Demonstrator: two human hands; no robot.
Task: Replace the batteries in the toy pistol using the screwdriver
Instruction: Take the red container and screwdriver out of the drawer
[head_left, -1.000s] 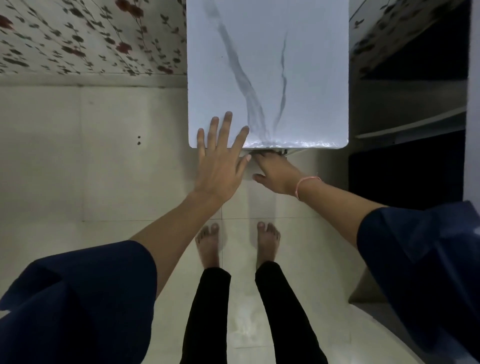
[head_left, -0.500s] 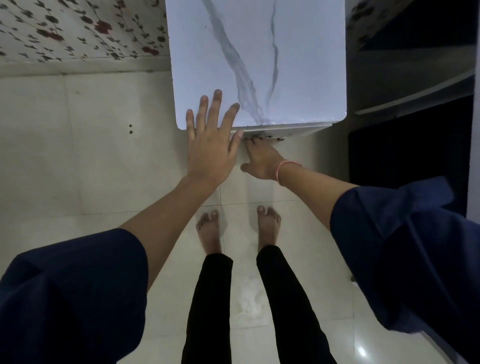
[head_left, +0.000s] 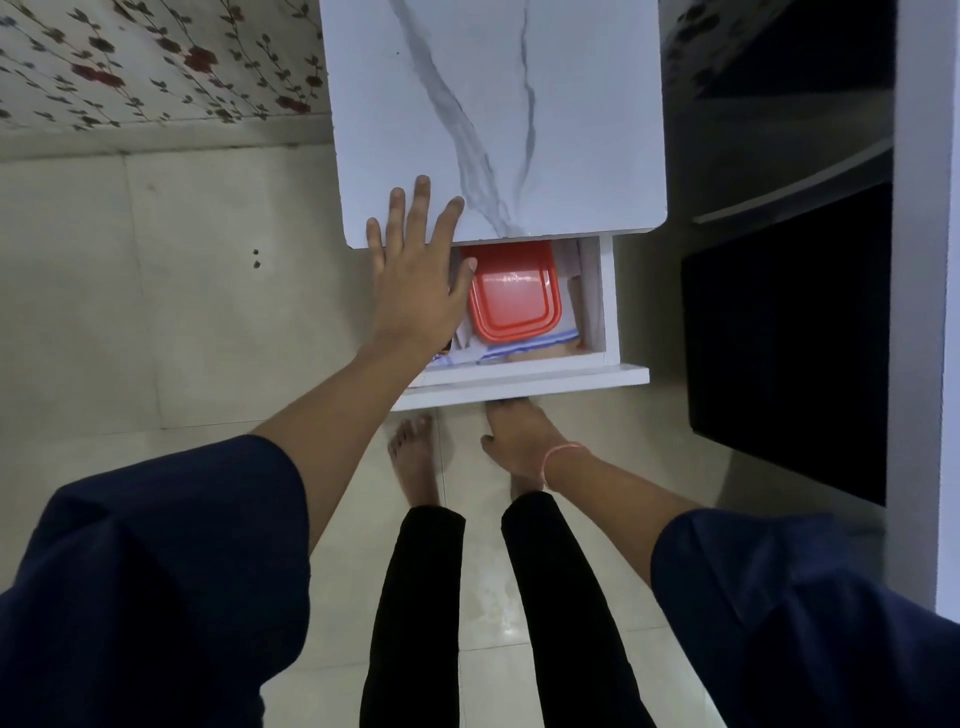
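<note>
Drawer (head_left: 608, 312) slid out since earlier frame, red-lidded container (head_left: 514, 291) inside. Left hand (head_left: 415, 280) flat on marble top (head_left: 493, 104), fingers spread. Right hand (head_left: 519, 431) under drawer front, fingers hidden. Toy pistol, screwdriver unseen.

A single head-worn wide-angle camera looks steeply down from standing height. It faces the white marble-patterned cabinet top (head_left: 498, 119) at the far centre, with the tiled floor (head_left: 156, 312) on the left, dark furniture on the right, and the person's own legs and sleeves nearest the lens.
</note>
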